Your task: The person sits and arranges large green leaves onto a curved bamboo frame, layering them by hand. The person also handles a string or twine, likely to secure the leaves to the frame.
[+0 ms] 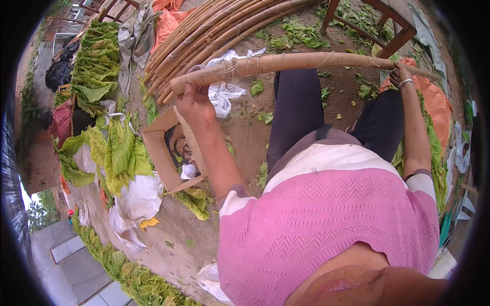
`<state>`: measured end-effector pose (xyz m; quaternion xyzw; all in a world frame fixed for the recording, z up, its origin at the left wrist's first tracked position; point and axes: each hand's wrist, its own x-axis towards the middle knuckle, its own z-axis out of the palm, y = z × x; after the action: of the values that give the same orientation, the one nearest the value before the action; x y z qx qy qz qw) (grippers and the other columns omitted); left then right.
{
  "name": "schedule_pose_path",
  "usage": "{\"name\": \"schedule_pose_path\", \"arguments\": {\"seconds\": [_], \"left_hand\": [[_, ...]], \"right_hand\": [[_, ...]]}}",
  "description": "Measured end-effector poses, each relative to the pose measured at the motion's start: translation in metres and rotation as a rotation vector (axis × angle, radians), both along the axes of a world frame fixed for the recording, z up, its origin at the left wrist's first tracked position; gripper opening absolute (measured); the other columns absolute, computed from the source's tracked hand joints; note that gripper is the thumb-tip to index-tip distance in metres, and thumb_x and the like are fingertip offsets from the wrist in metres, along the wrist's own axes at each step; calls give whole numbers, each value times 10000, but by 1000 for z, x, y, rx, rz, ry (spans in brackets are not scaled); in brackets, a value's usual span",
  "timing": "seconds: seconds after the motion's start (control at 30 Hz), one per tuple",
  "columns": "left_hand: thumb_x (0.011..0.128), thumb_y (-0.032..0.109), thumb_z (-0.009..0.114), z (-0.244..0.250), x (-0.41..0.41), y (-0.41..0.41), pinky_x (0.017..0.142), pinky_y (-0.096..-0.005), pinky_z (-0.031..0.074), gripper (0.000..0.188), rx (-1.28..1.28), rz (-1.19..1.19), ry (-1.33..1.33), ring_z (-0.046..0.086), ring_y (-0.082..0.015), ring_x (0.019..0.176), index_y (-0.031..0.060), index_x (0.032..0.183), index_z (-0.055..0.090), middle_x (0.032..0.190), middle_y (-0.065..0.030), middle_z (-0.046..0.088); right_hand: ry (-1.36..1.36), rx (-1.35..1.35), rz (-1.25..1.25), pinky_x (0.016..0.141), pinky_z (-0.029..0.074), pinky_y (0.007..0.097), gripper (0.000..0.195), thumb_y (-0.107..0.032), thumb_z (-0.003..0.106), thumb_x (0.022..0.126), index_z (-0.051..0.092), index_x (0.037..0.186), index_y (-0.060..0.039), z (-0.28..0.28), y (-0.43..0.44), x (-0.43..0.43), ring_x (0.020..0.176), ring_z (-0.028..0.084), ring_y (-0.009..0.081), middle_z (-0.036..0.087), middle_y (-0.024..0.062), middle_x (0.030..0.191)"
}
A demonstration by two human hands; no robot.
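Observation:
A long wooden pole, perhaps bamboo, spans the space above my knees. My left hand supports its thicker end from below, with thumb and fingers around it. Near that end, loops of thin twine are bunched, and more turns are spaced along the pole. Toward the thinner end, my right hand, with a bracelet at the wrist, grips the pole. Below my left hand, an open cardboard box holds dark cords and a white ball, which looks like twine.
Many similar poles lie stacked ahead. Large green leaves lie heaped at left, with more hanging in a row. A wooden stool stands at front right. White plastic lies on the dirt ground. Another person's patterned clothing shows far left.

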<state>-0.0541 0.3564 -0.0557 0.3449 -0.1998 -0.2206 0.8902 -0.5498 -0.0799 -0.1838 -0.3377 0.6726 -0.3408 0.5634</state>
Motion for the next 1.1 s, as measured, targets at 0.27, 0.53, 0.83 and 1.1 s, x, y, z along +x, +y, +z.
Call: {"name": "schedule_pose_path", "arguments": {"seconds": [0.27, 0.53, 0.83, 1.1], "left_hand": [[765, 113, 649, -26, -22, 26, 960, -477, 387, 477, 74, 10, -159, 500, -324, 1104, 51, 1202, 467, 1149, -201, 531], [756, 97, 641, -21, -24, 23, 1023, -498, 296, 507, 64, -102, -138, 462, -359, 1149, 51, 1227, 459, 1199, -199, 510], [646, 33, 643, -30, -10, 29, 1037, -515, 240, 598, -90, -318, -77, 424, -386, 1177, 86, 1217, 474, 1180, -173, 517], [578, 90, 638, -33, -9, 31, 1046, -484, 223, 571, -46, -326, -104, 443, -361, 1150, 115, 1137, 525, 1119, -132, 546]], "right_hand": [[22, -1001, 912, 799, 449, 258, 309, -210, 553, 895, 549, 1158, -48, 92, 158, 215, 936, 559, 121, 592, 43, 1023], [131, -1321, 1269, 720, 454, 353, 320, -259, 707, 671, 608, 911, -71, 129, 272, 314, 822, 568, 274, 572, 65, 897], [71, -1216, 1175, 633, 443, 366, 173, -213, 656, 691, 579, 780, -86, 132, 276, 304, 716, 568, 266, 547, 65, 753], [-199, -827, 1597, 561, 426, 325, 173, -141, 647, 731, 605, 845, -18, 164, 261, 292, 649, 557, 258, 558, 98, 739]]}}
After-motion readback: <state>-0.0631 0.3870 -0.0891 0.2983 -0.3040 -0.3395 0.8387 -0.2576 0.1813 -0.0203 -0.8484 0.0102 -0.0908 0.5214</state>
